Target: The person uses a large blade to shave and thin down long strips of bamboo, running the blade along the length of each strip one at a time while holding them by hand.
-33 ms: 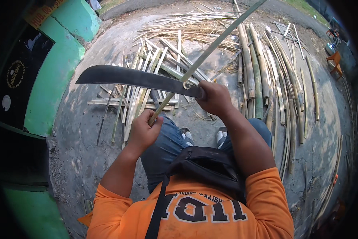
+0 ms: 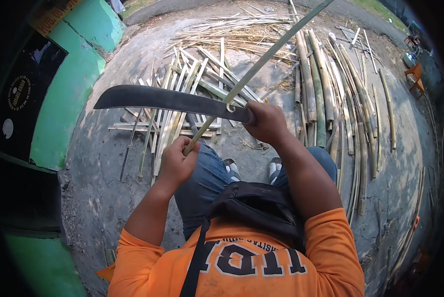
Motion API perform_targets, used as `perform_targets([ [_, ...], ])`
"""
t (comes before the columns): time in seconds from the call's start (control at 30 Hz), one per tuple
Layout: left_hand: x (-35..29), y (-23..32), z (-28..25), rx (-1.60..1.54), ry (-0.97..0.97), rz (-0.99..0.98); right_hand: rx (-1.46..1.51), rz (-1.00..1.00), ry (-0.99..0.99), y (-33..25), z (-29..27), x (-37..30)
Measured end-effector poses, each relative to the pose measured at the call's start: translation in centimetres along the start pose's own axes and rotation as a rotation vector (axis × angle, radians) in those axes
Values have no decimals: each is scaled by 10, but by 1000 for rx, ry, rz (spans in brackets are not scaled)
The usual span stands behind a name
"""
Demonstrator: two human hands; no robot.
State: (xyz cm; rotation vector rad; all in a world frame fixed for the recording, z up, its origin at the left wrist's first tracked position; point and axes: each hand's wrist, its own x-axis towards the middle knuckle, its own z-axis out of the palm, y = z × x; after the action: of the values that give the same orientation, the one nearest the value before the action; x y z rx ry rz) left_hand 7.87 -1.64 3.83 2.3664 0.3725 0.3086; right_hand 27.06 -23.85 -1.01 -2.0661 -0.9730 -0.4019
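Observation:
A long, narrow bamboo strip (image 2: 265,62) slants up and to the right, away from my body. Its near end is in the closed fingers of my left hand (image 2: 177,162), above my left knee. My right hand (image 2: 267,121) grips the handle of a machete (image 2: 152,97), whose wide dark blade points left. Close to the handle, the blade lies across the strip and touches it. A small pale curl of bamboo shaving (image 2: 230,107) stands at that crossing. My right fist hides most of the machete's handle.
Split bamboo slats (image 2: 187,79) lie in a crossed heap ahead. Behind them spread thinner strips (image 2: 232,30). Bamboo poles (image 2: 321,74) lie to the right, with an orange chair (image 2: 416,76) beyond. A green wall (image 2: 63,99) stands at left. A black waist bag (image 2: 256,203) rests on my lap.

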Motion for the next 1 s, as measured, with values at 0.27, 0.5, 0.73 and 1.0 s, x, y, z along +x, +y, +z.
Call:
perform_targets([
  [0.27,0,-15,0,28,-153,-93,-71,-126,11,-4,-1,-1],
  [0.5,1,-23,-6,74,-380,-40,-125,-146,-65,-10,3,-4],
  [0.73,-2,-39,16,-44,-314,-122,-182,-106,-251,-16,12,-6],
  [1.0,-1,-38,14,-265,-303,-184,-156,167,-233,3,1,4],
])
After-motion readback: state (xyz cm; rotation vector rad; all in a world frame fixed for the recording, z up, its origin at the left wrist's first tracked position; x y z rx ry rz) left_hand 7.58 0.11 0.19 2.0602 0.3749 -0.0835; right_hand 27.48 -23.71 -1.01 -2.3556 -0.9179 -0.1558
